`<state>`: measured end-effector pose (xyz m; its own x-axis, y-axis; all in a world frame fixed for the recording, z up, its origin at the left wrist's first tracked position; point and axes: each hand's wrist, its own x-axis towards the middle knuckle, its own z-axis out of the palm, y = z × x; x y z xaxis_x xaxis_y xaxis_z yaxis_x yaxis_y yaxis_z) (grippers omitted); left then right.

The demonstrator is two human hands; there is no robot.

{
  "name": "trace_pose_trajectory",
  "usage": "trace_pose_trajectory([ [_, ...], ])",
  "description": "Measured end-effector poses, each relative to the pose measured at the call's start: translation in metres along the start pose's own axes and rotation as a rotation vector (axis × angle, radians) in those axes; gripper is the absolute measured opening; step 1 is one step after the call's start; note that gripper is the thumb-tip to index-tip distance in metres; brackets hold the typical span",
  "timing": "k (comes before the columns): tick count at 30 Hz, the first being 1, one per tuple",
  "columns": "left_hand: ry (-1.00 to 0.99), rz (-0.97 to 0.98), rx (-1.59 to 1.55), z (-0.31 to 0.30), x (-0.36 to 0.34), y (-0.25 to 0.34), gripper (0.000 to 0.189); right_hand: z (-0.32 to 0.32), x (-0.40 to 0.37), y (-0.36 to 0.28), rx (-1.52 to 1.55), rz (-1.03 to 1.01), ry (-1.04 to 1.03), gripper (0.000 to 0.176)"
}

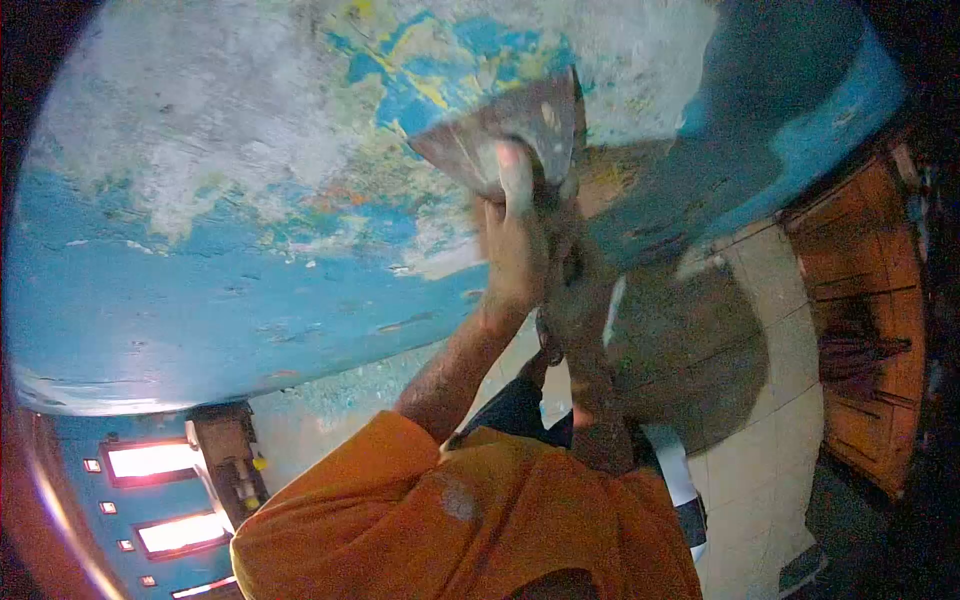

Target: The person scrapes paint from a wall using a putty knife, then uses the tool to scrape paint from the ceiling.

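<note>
Lit openings [150, 460], lower left of the frame: two glowing slots set in a blue surface, well apart from the work.

Wall [200, 290], left and upper centre: blue paint below, worn to grey-white plaster above, with flaking patches of yellow, green and orange.

Scraper [505, 130], upper centre: broad flat metal blade laid against the wall. Its working edge runs across the top, rising toward the right. Its long axis runs down from that edge into the hands.

Left hand [515, 250], centre, directly below the blade: fingers [515, 165] closed round the scraper's neck, one stretched up flat on the blade. Bare forearm runs down to an orange sleeve [400, 470]. This hand is nearer the edge.

Right hand [570, 260], just right of and behind the left: dark and blurred, apparently lower on the tool; its grip cannot be told.

Shadow [690, 350], right of centre, cast on pale tiles [770, 440].

Wooden door [860, 300], far right edge, brown and panelled.
</note>
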<state>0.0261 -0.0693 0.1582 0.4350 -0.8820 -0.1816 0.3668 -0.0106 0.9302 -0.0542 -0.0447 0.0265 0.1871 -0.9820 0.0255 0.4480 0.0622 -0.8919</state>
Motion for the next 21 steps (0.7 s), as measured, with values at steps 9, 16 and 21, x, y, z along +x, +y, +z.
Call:
trace_pose_trajectory([
  [9,0.176,-0.055,-0.164,0.011,-0.015,-0.036,0.058,0.006,0.001,-0.063,-0.540,0.202,-0.117,0.027],
  [16,0.265,-0.099,-0.035,-0.016,-0.004,-0.015,0.068,-0.003,0.005,-0.002,0.010,0.170,-0.216,0.032],
  [21,0.185,0.138,0.312,0.004,-0.027,0.002,0.065,0.004,-0.012,-0.026,-0.087,0.214,-0.128,0.033],
])
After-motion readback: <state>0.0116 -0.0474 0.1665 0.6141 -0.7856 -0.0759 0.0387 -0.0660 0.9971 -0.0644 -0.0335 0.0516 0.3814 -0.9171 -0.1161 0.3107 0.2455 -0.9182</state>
